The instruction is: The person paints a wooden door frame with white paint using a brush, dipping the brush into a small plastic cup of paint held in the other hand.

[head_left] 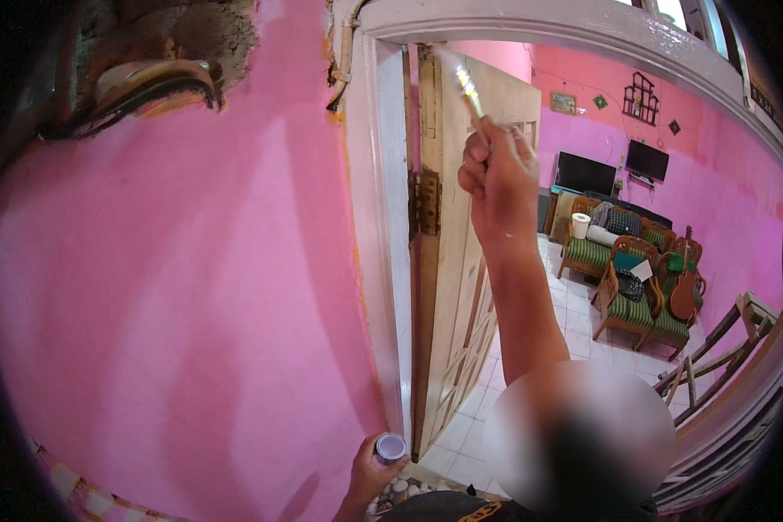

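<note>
My right hand (500,165) is raised high, its fingers wrapped round the handle of a paintbrush (468,90). The bristles reach up by the top corner of a bare wooden door (457,200), under the head of the pale painted door frame (376,217); whether they touch is unclear. Low down by the frame's foot, my left hand (370,474) grips a small round can (391,460) with pale paint in it. A rusty-looking hinge (425,203) sits on the door's edge. A blurred patch covers part of my right arm.
Pink wall (174,287) fills the left side, with a cable (347,52) beside the frame. Through the doorway are striped armchairs (632,304), a guitar (683,294), a white bucket (580,226) and two dark screens (585,173). A wooden trestle (722,335) stands at right.
</note>
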A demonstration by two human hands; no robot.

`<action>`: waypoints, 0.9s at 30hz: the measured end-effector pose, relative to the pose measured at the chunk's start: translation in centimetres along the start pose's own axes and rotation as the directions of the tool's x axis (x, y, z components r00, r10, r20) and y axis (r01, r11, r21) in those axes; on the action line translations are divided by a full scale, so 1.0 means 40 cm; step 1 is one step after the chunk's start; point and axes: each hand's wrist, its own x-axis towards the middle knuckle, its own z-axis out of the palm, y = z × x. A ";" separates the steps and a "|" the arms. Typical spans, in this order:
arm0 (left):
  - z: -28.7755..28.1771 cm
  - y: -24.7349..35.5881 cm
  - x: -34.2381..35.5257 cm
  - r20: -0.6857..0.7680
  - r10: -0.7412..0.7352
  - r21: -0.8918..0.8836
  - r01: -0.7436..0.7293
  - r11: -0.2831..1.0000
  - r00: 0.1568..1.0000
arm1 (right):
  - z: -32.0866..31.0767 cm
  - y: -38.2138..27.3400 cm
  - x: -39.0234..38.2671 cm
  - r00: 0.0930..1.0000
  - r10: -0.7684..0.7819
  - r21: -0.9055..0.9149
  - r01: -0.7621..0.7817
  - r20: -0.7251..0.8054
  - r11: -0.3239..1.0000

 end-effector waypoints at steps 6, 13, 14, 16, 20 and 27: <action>0.010 0.002 0.000 0.047 -0.006 -0.061 0.009 0.998 0.999 | 0.050 0.027 0.045 0.998 0.061 -0.088 -0.060 0.013 0.994; 0.002 0.016 -0.003 0.022 -0.052 -0.015 0.052 0.999 0.998 | 0.074 0.009 -0.027 0.989 0.061 -0.192 -0.035 0.132 0.981; -0.001 0.009 -0.006 0.017 -0.040 -0.003 0.040 0.999 0.999 | 0.072 0.011 -0.032 0.993 0.038 -0.169 -0.019 0.111 0.985; 0.002 0.024 -0.003 0.026 -0.022 0.010 0.022 1.000 0.999 | 0.066 0.009 -0.005 0.995 0.028 -0.198 -0.009 0.093 0.980; 0.007 0.040 0.001 0.048 -0.012 0.000 0.012 1.000 0.999 | 0.044 0.031 0.029 0.992 0.037 -0.284 -0.001 0.123 0.959; 0.003 0.048 -0.006 0.033 -0.039 -0.005 0.039 0.999 0.999 | 0.027 -0.009 0.008 0.991 0.046 -0.249 -0.013 0.127 0.968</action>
